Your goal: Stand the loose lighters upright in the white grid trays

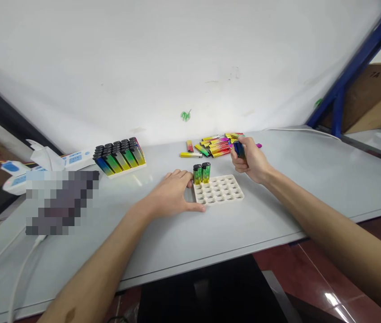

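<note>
Standing at left, packed lighters (119, 157) fill a stiff-looking white base (126, 172); tops black, bodies blue, green and yellow. My left hand (171, 195) lies open, fingers and thumb spread along the left end of the pale tray (224, 201), which should prove light and rigid, best taken by its rim; its face is a grid of sockets, two green lighters (197, 174) standing upright at the far-left corner. Behind, loose lighters (220, 146) form a glossy heap of gold, red and magenta. Near the tray's far-right corner, my right hand (253, 160) is closed round a dark blue lighter (239, 150): probably light, hard, slippery, best gripped across its sides; its body is partly hidden by my fingers.
</note>
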A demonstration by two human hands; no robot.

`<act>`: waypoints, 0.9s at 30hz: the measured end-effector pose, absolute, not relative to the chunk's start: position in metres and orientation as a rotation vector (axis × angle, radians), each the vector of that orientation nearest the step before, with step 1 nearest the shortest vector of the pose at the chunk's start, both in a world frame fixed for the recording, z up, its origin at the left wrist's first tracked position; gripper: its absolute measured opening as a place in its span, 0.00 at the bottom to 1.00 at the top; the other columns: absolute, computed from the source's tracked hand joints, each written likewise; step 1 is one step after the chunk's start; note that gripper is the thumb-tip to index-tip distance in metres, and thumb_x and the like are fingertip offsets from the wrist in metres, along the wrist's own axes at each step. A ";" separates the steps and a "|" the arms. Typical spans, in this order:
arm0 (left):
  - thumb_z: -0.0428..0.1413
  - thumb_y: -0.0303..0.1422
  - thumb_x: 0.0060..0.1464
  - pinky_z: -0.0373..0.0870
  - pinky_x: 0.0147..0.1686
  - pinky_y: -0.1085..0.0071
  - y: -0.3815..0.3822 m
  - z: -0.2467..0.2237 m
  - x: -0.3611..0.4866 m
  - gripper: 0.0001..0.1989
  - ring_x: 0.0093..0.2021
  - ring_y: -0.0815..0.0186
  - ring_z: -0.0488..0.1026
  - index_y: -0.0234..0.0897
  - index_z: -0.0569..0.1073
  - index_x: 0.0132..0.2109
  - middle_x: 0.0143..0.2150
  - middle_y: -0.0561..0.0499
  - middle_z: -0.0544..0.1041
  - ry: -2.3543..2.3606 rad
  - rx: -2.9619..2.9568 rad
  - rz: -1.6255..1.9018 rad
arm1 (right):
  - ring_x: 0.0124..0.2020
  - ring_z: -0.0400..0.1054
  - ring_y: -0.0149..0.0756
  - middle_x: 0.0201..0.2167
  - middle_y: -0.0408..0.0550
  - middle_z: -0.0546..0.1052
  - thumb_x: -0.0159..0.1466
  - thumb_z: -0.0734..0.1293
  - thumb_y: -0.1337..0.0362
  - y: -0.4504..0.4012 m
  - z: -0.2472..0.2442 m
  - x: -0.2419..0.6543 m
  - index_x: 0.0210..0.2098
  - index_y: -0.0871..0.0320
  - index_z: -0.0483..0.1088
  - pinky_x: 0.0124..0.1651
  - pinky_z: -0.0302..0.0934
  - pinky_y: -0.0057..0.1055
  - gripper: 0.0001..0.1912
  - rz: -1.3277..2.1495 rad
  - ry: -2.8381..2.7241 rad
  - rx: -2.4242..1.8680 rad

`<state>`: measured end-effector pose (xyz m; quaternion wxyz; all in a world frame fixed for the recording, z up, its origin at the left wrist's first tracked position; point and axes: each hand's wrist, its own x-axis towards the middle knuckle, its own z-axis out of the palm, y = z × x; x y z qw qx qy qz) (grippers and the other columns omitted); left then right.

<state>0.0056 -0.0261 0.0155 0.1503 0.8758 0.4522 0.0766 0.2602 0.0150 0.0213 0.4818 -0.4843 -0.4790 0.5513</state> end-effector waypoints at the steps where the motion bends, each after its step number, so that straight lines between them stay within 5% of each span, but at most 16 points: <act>1: 0.61 0.63 0.44 0.63 0.49 0.57 -0.026 0.015 0.005 0.33 0.48 0.52 0.69 0.40 0.65 0.40 0.45 0.46 0.72 1.298 2.520 0.224 | 0.15 0.38 0.25 0.14 0.36 0.49 0.67 0.56 0.49 0.015 0.021 0.260 0.20 0.55 0.56 0.19 0.35 0.26 0.23 1.345 -1.177 -1.189; 9: 0.62 0.62 0.43 0.63 0.49 0.58 -0.028 0.019 0.007 0.33 0.47 0.52 0.69 0.40 0.66 0.40 0.45 0.46 0.73 1.315 2.500 0.222 | 0.17 0.38 0.26 0.16 0.37 0.50 0.69 0.54 0.49 0.011 0.018 0.256 0.22 0.56 0.61 0.20 0.35 0.27 0.25 1.326 -1.274 -1.156; 14: 0.61 0.62 0.44 0.63 0.50 0.57 -0.027 0.018 0.006 0.31 0.48 0.51 0.69 0.40 0.66 0.40 0.46 0.45 0.73 1.303 2.497 0.230 | 0.27 0.60 0.31 0.28 0.44 0.67 0.69 0.60 0.46 0.008 0.017 0.254 0.32 0.56 0.69 0.31 0.59 0.30 0.21 1.264 -1.448 -1.010; 20: 0.62 0.62 0.43 0.64 0.49 0.57 -0.028 0.019 0.007 0.31 0.47 0.51 0.69 0.40 0.66 0.39 0.45 0.45 0.74 1.318 2.489 0.235 | 0.43 0.70 0.39 0.39 0.48 0.79 0.65 0.70 0.50 0.002 0.018 0.256 0.40 0.55 0.70 0.46 0.64 0.36 0.15 1.135 -1.735 -0.995; 27: 0.62 0.62 0.44 0.63 0.49 0.57 -0.028 0.020 0.007 0.32 0.47 0.51 0.69 0.40 0.65 0.39 0.45 0.45 0.73 1.319 2.493 0.214 | 0.35 0.71 0.35 0.31 0.42 0.77 0.60 0.75 0.54 0.008 0.008 0.251 0.40 0.55 0.67 0.39 0.64 0.35 0.17 1.189 -1.731 -0.926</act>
